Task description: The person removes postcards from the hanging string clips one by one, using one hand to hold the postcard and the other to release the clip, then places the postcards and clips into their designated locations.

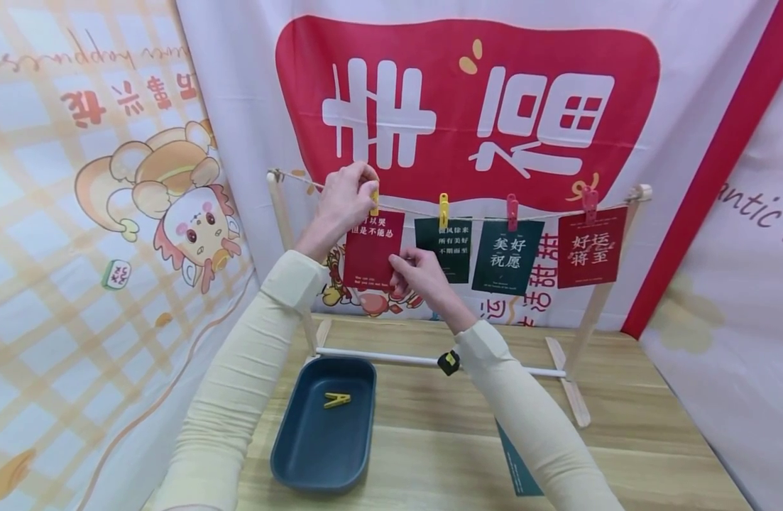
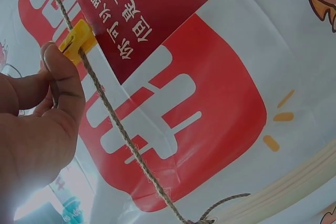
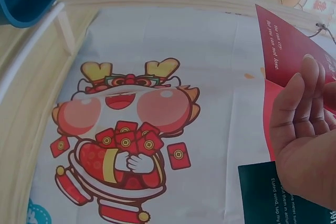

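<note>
1. Left hand [image 1: 345, 202] pinches yellow clip [image 2: 80, 38] on twine [image 2: 119, 124]; leftmost red card [image 1: 368, 257] hangs below.
2. Right hand [image 1: 424, 280] curled at card's edge; grip unclear.
3. Step: apparently clipping. Next likely calls for clip seated, released.

Your count: five cards and five clips

You have four cards on one string [image 2: 121, 128]: two red cards [image 1: 368, 259] and two green cards [image 1: 509, 259]; a fifth card [image 1: 520, 468], green and partly hidden, lies on one table [image 1: 429, 440]. You have two yellow clips [image 1: 444, 213] and two pink clips [image 1: 512, 213] on that string, plus one yellow clip [image 1: 346, 399] in one blue tray [image 1: 324, 454].
</note>
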`<state>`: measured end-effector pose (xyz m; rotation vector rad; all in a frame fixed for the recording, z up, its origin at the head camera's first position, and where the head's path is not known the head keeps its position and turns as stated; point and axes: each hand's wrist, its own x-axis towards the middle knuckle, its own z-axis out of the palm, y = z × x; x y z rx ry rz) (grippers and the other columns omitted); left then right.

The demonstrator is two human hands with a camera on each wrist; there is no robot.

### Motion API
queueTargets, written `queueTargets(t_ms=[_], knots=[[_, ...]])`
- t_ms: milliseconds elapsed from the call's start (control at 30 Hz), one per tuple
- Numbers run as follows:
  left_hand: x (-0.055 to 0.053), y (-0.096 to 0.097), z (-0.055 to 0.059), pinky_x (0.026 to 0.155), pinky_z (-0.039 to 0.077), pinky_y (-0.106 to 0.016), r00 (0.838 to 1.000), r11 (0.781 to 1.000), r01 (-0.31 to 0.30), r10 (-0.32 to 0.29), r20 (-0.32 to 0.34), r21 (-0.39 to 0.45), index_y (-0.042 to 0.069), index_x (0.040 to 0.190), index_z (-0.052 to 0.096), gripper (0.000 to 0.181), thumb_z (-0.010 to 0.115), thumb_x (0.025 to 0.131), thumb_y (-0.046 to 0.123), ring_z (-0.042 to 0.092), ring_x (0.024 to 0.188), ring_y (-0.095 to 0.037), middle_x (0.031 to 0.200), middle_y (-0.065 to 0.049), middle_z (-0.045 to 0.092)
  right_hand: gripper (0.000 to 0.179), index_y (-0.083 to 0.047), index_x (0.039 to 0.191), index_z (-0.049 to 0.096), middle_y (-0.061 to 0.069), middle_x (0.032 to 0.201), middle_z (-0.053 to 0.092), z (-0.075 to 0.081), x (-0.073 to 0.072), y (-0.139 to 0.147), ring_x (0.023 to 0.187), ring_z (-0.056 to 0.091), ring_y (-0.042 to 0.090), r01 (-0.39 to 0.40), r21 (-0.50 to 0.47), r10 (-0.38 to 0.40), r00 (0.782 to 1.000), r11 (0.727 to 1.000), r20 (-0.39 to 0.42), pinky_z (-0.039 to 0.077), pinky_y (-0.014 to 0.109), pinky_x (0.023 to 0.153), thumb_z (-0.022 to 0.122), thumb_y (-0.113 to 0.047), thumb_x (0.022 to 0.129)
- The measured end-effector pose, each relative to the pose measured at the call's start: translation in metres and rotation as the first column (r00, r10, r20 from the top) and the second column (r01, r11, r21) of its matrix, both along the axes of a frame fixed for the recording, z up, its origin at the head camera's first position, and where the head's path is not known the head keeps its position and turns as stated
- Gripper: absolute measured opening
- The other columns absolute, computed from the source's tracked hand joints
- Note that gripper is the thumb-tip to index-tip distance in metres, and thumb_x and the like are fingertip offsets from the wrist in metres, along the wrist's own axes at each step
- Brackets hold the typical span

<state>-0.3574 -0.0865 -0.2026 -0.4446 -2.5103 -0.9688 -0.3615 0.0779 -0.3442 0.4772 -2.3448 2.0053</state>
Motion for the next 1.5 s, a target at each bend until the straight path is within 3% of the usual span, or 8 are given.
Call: queueTargets(t_ms=[200, 533, 733, 933, 1133, 1333, 1500], knots=[[-0.001, -0.002, 0.001, 0.077, 0.058, -0.031, 0.997, 0.999, 0.015, -0.011, -0.077, 0.047, 0.012, 0.109, 0.059, 0.017, 0.053, 0.100, 0.025, 0.064, 0.082, -0.016, 0.099, -0.006, 0.066, 0.031, -0.010, 0.107, 0.062, 0.012, 0.085, 0.067, -0.002, -0.001, 0.002, 0.074, 0.067, 0.033, -0.003, 0.004, 0.003, 1.000, 1.000, 0.014, 0.056, 0.053, 0.085, 0.062, -0.039, 0.095], [-0.002, -0.004, 0.002, 0.070, 0.057, -0.026, 0.993, 0.993, 0.043, -0.031, -0.113, 0.108, 0.010, 0.107, 0.062, 0.018, 0.055, 0.100, 0.025, 0.067, 0.079, -0.015, 0.095, -0.007, 0.067, 0.029, -0.010, 0.106, 0.062, 0.011, 0.083, 0.067, -0.005, -0.001, 0.005, 0.066, 0.066, 0.021, -0.004, 0.020, 0.004, 1.000, 1.000, 0.021, 0.060, 0.033, 0.071, 0.062, -0.037, 0.095], [0.001, -0.005, 0.004, 0.065, 0.053, -0.028, 0.992, 0.994, 0.020, -0.005, -0.129, 0.109, 0.011, 0.108, 0.062, 0.018, 0.053, 0.101, 0.025, 0.067, 0.078, -0.016, 0.091, -0.007, 0.067, 0.028, -0.009, 0.105, 0.062, 0.012, 0.082, 0.068, -0.007, -0.002, 0.008, 0.065, 0.066, 0.017, -0.030, 0.060, 0.028, 0.999, 0.998, 0.037, 0.058, 0.027, 0.066, 0.061, -0.036, 0.096], [0.005, -0.005, 0.003, 0.073, 0.056, -0.025, 0.997, 0.992, 0.017, -0.007, -0.082, 0.122, 0.011, 0.117, 0.058, 0.027, 0.059, 0.098, 0.030, 0.068, 0.080, -0.013, 0.095, -0.005, 0.068, 0.028, -0.009, 0.102, 0.061, 0.012, 0.081, 0.068, -0.009, 0.004, 0.013, 0.068, 0.066, 0.023, -0.062, 0.098, 0.058, 0.998, 0.993, 0.037, 0.058, 0.030, 0.067, 0.062, -0.036, 0.096], [0.009, -0.014, 0.001, 0.081, 0.057, -0.023, 0.986, 0.988, 0.063, -0.040, -0.162, 0.138, 0.013, 0.122, 0.060, 0.035, 0.066, 0.093, 0.032, 0.069, 0.087, -0.010, 0.103, -0.003, 0.070, 0.028, -0.008, 0.100, 0.061, 0.013, 0.081, 0.068, -0.012, 0.013, 0.018, 0.066, 0.067, 0.021, -0.092, 0.117, 0.086, 0.994, 0.989, 0.062, 0.058, 0.027, 0.065, 0.063, -0.036, 0.095], [0.011, -0.022, 0.001, 0.085, 0.057, -0.025, 0.983, 0.977, 0.125, -0.097, -0.157, 0.175, 0.011, 0.135, 0.054, 0.047, 0.068, 0.092, 0.026, 0.070, 0.096, -0.013, 0.116, -0.006, 0.067, 0.030, -0.008, 0.100, 0.061, 0.015, 0.081, 0.067, -0.018, 0.020, 0.027, 0.065, 0.065, 0.020, -0.090, 0.109, 0.084, 0.995, 0.990, 0.059, 0.057, 0.027, 0.066, 0.063, -0.037, 0.095], [0.013, -0.031, -0.005, 0.084, 0.058, -0.028, 0.976, 0.966, 0.162, -0.127, -0.179, 0.201, 0.010, 0.131, 0.060, 0.043, 0.070, 0.091, 0.023, 0.073, 0.092, -0.017, 0.112, -0.008, 0.070, 0.032, -0.008, 0.102, 0.061, 0.012, 0.080, 0.067, -0.025, 0.025, 0.037, 0.068, 0.064, 0.019, -0.093, 0.109, 0.085, 0.993, 0.990, 0.077, 0.057, 0.028, 0.067, 0.063, -0.039, 0.095]])
